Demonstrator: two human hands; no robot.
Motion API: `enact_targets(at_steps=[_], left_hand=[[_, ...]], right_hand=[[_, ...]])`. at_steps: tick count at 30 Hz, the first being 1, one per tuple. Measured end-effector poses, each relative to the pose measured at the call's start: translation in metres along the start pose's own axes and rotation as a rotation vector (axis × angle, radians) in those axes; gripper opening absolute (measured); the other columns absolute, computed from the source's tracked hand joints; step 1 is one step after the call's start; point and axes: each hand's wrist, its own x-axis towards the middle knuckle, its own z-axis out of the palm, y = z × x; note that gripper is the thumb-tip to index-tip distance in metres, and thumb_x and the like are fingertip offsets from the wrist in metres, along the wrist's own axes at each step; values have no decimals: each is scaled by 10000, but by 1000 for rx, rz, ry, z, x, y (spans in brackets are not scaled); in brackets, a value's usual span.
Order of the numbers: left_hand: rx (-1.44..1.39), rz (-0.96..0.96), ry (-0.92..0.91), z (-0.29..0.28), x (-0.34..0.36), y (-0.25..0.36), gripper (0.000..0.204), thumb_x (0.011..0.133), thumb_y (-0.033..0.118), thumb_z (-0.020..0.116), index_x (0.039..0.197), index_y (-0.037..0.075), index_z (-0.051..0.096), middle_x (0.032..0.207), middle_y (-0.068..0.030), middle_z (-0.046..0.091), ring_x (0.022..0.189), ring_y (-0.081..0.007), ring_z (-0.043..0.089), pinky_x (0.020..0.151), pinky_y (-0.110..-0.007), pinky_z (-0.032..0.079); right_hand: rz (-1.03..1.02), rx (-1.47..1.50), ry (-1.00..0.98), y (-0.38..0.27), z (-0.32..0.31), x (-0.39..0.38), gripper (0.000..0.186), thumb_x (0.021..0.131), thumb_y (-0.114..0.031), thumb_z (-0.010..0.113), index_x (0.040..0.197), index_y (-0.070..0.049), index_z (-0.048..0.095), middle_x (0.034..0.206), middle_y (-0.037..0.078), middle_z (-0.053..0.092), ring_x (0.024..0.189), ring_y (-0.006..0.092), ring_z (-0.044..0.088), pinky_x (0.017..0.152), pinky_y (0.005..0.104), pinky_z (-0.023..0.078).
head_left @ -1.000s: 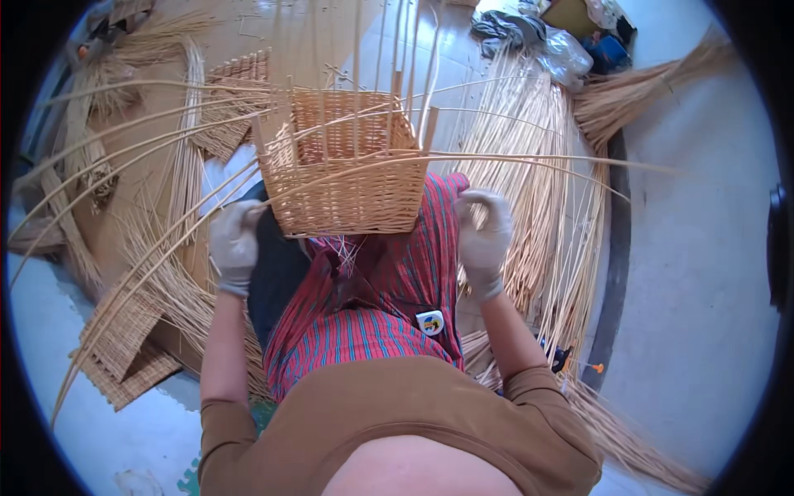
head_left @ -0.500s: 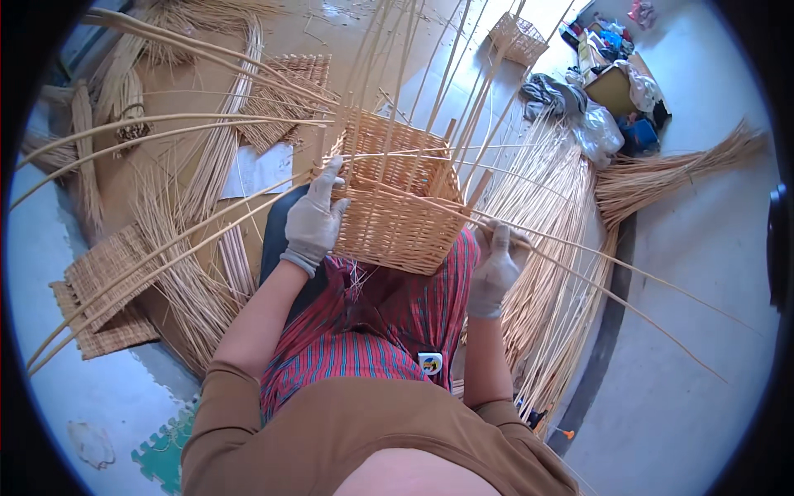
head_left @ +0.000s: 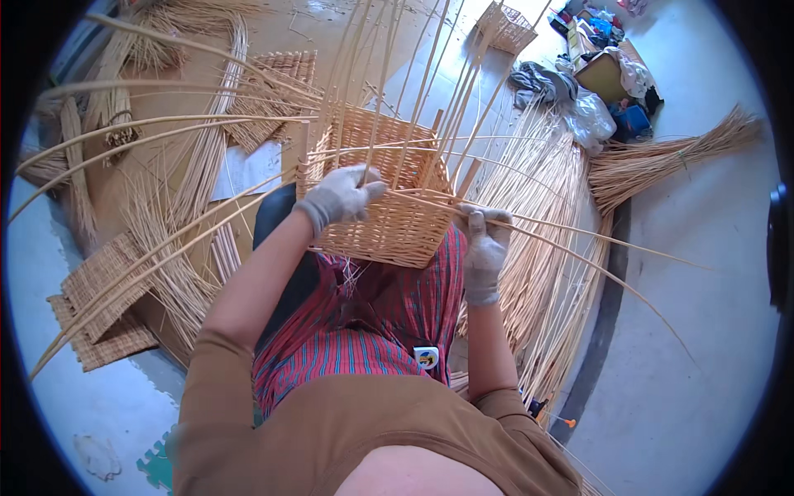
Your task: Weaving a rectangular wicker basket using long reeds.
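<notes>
1. Left hand has shifted from the basket's left corner to mid front rim, by an upright stake; its fingers are curled, but blurred, so can't tell if they grip it.
2. Right hand stays at the right front corner, thumb and fingers pinched on long rods running out rightward.
3. Basket sits over the lap, on striped cloth, open top up, barely moved.
4. Meaning: both hands now work along the front rim, judging by placement.
</notes>
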Motion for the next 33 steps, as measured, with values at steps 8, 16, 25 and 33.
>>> enact_targets(at_steps=[8,16,25,33], left_hand=[[-53,-119,73,23,6,-8,411,1053,425,647,947,33,707,732,-46,653,518,-142,682,493,-272,520],[-68,-201,-1,18,16,-17,432,1023,488,665,968,63,719,709,-58,693,608,-184,751,604,-323,563],[-222,-216,226,28,7,9,524,926,546,777,953,33,677,799,-87,721,566,-156,702,541,-312,526],[-200,-49,-64,85,30,46,391,1084,392,593,1194,18,627,886,-63,709,606,-162,712,559,-310,552]], right_hand=[[-615,-877,-153,-38,169,121,341,963,-53,682,1294,4,629,1154,113,711,1060,160,674,932,305,528],[-335,-121,92,-7,58,40,229,1104,-133,500,1313,-51,456,850,32,598,777,131,614,794,313,563],[-344,142,-242,-26,60,16,274,1149,-287,454,1280,-50,489,874,87,662,815,234,683,853,408,567],[12,-453,143,-71,1,63,285,970,-4,683,1157,-44,472,1070,132,668,982,267,754,672,310,654]])
